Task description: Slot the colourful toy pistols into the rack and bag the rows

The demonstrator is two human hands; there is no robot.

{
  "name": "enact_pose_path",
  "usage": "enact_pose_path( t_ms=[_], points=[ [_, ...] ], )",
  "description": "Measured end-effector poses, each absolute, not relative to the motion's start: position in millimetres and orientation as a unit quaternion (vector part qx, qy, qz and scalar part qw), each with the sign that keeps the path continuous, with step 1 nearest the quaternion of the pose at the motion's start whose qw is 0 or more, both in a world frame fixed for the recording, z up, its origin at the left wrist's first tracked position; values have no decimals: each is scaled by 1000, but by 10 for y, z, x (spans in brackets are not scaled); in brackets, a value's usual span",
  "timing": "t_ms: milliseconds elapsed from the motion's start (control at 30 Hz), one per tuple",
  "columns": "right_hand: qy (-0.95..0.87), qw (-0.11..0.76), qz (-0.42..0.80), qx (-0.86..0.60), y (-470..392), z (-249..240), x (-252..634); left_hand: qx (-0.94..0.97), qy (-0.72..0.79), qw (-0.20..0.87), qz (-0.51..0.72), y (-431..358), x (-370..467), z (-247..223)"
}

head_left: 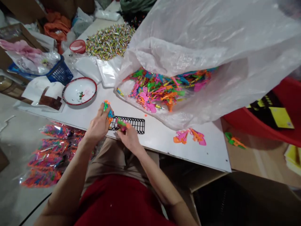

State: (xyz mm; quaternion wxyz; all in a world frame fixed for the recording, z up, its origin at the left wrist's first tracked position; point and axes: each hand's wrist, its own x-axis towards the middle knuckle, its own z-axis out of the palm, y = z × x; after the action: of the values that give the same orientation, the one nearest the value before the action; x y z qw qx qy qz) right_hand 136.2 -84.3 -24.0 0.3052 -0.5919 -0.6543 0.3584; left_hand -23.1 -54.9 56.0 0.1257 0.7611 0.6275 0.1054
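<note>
A black plastic grid rack (140, 125) lies on the white table near its front edge. My left hand (97, 125) is at the rack's left end, its fingers curled against a row of small blue, green and orange plastic pieces (109, 112). Between the thumb and fingers of my right hand (130, 138) is a green and pink plastic piece (121, 123), held just over the rack's middle. Behind the rack, a big translucent bag (188, 56) gapes open, with a heap of bright plastic pieces (155, 88) inside.
Pink and orange pieces (190, 136) lie to the right on the table. An enamel bowl (91, 94), a blue basket (62, 70) and a pile of small shiny cylinders (109, 42) stand left and behind. Filled clear packs (47, 160) lie at lower left; a red tub (265, 122) is at right.
</note>
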Motion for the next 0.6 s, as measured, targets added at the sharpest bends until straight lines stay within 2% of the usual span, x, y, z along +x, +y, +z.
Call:
enact_pose_path(
  t_ms=[200, 600],
  points=[
    [-654, 339, 351, -579, -966, -526, 1000, 759, 632, 116, 105, -589, -165, 542],
    [-741, 256, 262, -563, -887, -637, 974, 751, 639, 114, 117, -629, -171, 488]
  ],
)
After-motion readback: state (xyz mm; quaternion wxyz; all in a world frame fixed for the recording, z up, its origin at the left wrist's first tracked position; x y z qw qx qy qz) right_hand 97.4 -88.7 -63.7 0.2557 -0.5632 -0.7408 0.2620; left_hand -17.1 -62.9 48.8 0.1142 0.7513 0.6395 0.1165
